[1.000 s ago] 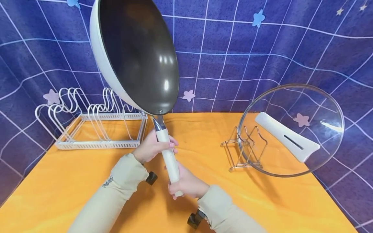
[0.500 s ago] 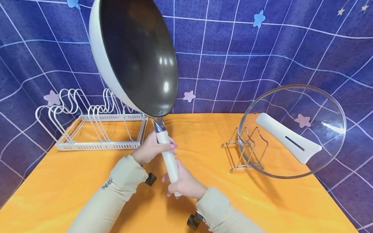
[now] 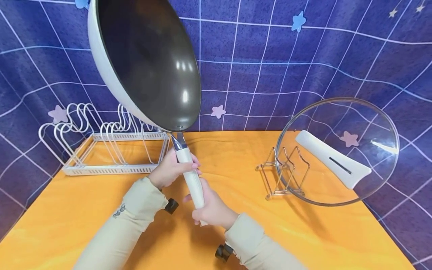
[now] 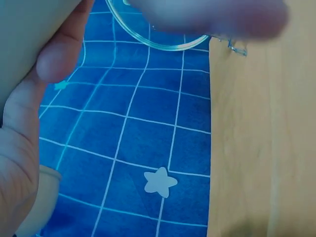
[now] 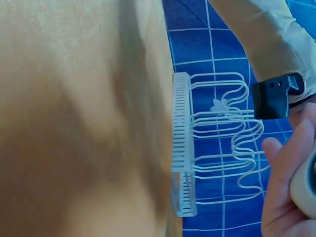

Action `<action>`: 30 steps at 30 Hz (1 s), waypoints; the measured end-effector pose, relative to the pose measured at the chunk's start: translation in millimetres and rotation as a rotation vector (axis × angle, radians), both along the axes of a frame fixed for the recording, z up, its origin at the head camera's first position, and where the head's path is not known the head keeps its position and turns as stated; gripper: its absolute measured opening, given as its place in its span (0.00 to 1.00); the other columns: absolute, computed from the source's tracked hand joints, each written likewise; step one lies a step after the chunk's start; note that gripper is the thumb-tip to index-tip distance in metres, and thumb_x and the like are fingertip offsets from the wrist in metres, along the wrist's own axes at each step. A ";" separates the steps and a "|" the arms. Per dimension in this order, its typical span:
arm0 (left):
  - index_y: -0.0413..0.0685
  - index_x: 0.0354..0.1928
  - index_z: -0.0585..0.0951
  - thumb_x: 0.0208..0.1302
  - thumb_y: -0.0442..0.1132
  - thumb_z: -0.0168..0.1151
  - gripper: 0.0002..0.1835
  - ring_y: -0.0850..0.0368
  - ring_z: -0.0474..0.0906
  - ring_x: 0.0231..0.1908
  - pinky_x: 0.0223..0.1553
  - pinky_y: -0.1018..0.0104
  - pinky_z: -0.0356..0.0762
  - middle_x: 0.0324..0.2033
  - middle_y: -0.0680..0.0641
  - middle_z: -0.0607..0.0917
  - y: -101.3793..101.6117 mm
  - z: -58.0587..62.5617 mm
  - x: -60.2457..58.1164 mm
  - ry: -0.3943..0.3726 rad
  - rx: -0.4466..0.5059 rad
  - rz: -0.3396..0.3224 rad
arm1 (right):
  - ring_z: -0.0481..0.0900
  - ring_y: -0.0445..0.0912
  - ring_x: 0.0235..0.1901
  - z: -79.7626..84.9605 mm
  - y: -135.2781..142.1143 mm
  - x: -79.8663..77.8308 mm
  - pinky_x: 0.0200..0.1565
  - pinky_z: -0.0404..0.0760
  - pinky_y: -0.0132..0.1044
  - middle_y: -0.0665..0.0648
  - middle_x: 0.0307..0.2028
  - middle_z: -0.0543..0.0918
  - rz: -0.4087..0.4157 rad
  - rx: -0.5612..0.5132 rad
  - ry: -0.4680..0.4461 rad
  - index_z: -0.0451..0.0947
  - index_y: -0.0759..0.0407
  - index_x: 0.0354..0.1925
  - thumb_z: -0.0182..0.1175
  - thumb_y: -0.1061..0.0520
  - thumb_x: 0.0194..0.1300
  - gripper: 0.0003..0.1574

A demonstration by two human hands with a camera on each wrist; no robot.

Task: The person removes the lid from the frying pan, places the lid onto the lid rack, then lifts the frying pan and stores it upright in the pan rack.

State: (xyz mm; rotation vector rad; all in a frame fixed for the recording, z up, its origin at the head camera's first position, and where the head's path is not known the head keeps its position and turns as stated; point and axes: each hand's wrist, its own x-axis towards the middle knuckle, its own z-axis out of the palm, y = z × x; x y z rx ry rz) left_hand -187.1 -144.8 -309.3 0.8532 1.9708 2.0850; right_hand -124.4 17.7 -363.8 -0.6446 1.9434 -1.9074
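A large frying pan [image 3: 152,67], white outside and dark inside, is held up over the table in the head view, its bowl tilted so the inside shows. My left hand [image 3: 173,168] grips the white handle [image 3: 193,182] just below its metal collar. Lower down, my right hand [image 3: 214,208] holds the handle near its end. The left wrist view shows fingers [image 4: 59,59] curled against the handle, and part of the pan's pale outer wall [image 4: 44,205] behind. In the right wrist view, fingers [image 5: 286,182] wrap around the rounded handle end [image 5: 305,190].
On the left of the orange tabletop [image 3: 236,165] stands a white wire rack [image 3: 111,170], partly behind the pan. At right, a small metal wire stand [image 3: 285,193] supports a glass lid [image 3: 374,157] with a white grip. A blue gridded curtain [image 3: 249,75] hangs behind.
The pan has shifted a little to the left, with both hands moving along on its handle. The white rack, the stand and the lid have stayed in place.
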 end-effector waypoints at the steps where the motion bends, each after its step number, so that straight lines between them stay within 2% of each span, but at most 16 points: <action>1: 0.35 0.42 0.68 0.56 0.19 0.53 0.13 0.56 0.85 0.33 0.41 0.61 0.82 0.33 0.50 0.84 -1.5 -0.8 0.1 -0.003 0.011 -0.015 | 0.74 0.46 0.16 0.0 0.3 -0.2 0.18 0.77 0.35 0.69 0.46 0.77 0.013 -0.003 -0.013 0.52 0.57 0.67 0.51 0.79 0.43 0.52; 6: 0.42 0.47 0.68 0.61 0.23 0.54 0.15 0.55 0.85 0.40 0.46 0.62 0.80 0.41 0.51 0.82 -9.4 -7.4 -0.8 0.014 0.071 -0.133 | 0.73 0.45 0.14 -4.6 0.0 -1.0 0.17 0.76 0.33 0.65 0.42 0.79 0.054 -0.026 -0.036 0.51 0.56 0.67 0.50 0.79 0.42 0.54; 10: 0.44 0.45 0.67 0.64 0.29 0.58 0.12 0.55 0.85 0.39 0.45 0.61 0.81 0.38 0.51 0.83 -13.8 -10.4 -2.6 0.063 0.136 -0.236 | 0.73 0.45 0.13 -9.3 -3.3 1.2 0.17 0.77 0.33 0.58 0.35 0.80 0.101 -0.087 -0.050 0.49 0.57 0.68 0.50 0.79 0.42 0.54; 12: 0.45 0.43 0.66 0.64 0.29 0.59 0.12 0.55 0.85 0.37 0.44 0.61 0.81 0.34 0.51 0.82 -15.6 -10.3 -2.0 0.069 0.148 -0.259 | 0.74 0.44 0.14 -11.1 -6.6 3.8 0.17 0.77 0.33 0.56 0.34 0.81 0.124 -0.128 -0.074 0.48 0.57 0.67 0.49 0.79 0.42 0.54; 18: 0.45 0.43 0.65 0.62 0.24 0.57 0.14 0.54 0.85 0.33 0.41 0.60 0.82 0.30 0.52 0.81 -24.5 -7.7 6.8 0.021 0.117 -0.241 | 0.76 0.42 0.15 -12.8 -19.0 16.0 0.18 0.77 0.32 0.59 0.35 0.82 0.173 -0.206 -0.150 0.47 0.56 0.67 0.49 0.80 0.44 0.53; 22: 0.44 0.41 0.68 0.63 0.26 0.57 0.11 0.54 0.85 0.34 0.41 0.61 0.82 0.30 0.51 0.82 -29.9 -4.4 11.3 0.030 0.097 -0.242 | 0.76 0.43 0.15 -9.9 -26.0 22.0 0.19 0.78 0.31 0.57 0.34 0.82 0.183 -0.245 -0.177 0.47 0.54 0.66 0.49 0.79 0.44 0.53; 26: 0.42 0.38 0.71 0.63 0.27 0.58 0.06 0.54 0.85 0.33 0.40 0.62 0.81 0.30 0.51 0.83 -32.7 -2.2 13.4 0.038 0.047 -0.228 | 0.76 0.42 0.15 -8.9 -29.6 24.4 0.18 0.77 0.31 0.55 0.33 0.82 0.202 -0.270 -0.183 0.46 0.57 0.65 0.49 0.79 0.43 0.52; 30: 0.36 0.37 0.71 0.63 0.29 0.59 0.06 0.54 0.85 0.33 0.39 0.62 0.82 0.29 0.51 0.83 -34.9 -2.4 13.9 0.049 0.015 -0.219 | 0.76 0.41 0.15 -10.7 -31.6 25.3 0.19 0.78 0.31 0.56 0.33 0.82 0.226 -0.292 -0.174 0.45 0.59 0.65 0.50 0.80 0.42 0.52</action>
